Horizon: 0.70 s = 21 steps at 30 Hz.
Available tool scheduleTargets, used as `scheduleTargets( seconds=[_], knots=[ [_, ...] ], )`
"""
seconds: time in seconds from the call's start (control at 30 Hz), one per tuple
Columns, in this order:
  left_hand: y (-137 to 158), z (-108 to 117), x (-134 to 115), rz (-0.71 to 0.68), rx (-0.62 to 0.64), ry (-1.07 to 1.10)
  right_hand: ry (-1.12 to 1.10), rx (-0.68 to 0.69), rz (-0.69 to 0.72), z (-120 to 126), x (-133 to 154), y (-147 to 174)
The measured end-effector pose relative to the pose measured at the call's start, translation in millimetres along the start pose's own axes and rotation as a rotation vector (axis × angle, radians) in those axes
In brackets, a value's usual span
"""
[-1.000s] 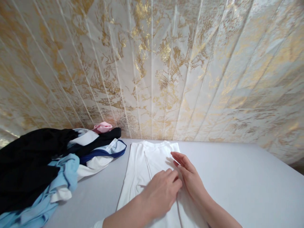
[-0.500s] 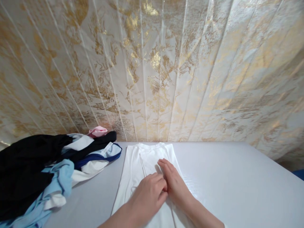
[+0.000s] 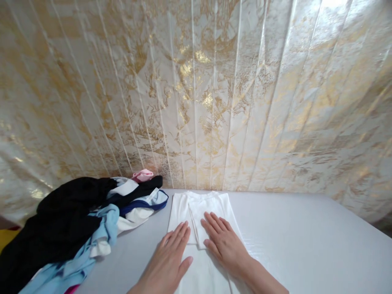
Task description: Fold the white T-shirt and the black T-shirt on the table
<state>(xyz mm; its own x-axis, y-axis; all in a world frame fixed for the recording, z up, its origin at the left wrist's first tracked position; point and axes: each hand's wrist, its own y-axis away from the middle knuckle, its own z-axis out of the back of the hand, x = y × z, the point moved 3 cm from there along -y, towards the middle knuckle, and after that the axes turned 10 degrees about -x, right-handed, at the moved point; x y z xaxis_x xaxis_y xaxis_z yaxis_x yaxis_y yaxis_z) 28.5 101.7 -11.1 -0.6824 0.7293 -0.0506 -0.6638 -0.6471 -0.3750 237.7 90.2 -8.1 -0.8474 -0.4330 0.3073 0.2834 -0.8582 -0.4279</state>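
A white garment (image 3: 196,269) lies lengthwise on the table in front of me, with its far part in folded layers. My left hand (image 3: 170,255) rests flat on the left side of the cloth, fingers stretched out. On the right side, my right hand (image 3: 225,243) also lies flat, its fingers spread over the folded layer near a slit running down the middle. Neither hand grips the cloth. The garment's near end runs out of view at the bottom, and my hands and forearms cover part of it.
A heap of clothes (image 3: 70,212), black, light blue, white, navy and pink, is piled at the left of the pale table (image 3: 294,237). Behind the table hangs a gold-patterned curtain (image 3: 214,102). Something yellow (image 3: 7,237) shows at the far left edge.
My hands, close together before, have moved apart and flattened out on the white cloth. The left hand's curled fingers are now stretched. The view has shifted slightly left.
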Motion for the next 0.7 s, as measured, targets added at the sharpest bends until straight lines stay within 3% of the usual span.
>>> scheduleTargets(
  seconds=[0.23, 0.4, 0.57, 0.7],
  knots=[
    [-1.4, 6.8, -7.0, 0.033, -0.012, 0.010, 0.001, 0.039, 0.011, -1.8, -4.0, -3.0],
    [14.6, 27.2, -18.5, 0.081, -0.109, -0.001, -0.074, 0.069, -0.003, 16.4, 6.1, 8.5],
    [73.2, 55.7, -45.2, 0.055, -0.118, -0.010, -0.022, 0.004, 0.170, 51.4, 46.9, 76.2],
    [122.5, 61.2, -67.1, 0.035, -0.089, 0.010, 0.082, 0.000, 0.284, 56.5, 71.2, 143.1]
  ],
)
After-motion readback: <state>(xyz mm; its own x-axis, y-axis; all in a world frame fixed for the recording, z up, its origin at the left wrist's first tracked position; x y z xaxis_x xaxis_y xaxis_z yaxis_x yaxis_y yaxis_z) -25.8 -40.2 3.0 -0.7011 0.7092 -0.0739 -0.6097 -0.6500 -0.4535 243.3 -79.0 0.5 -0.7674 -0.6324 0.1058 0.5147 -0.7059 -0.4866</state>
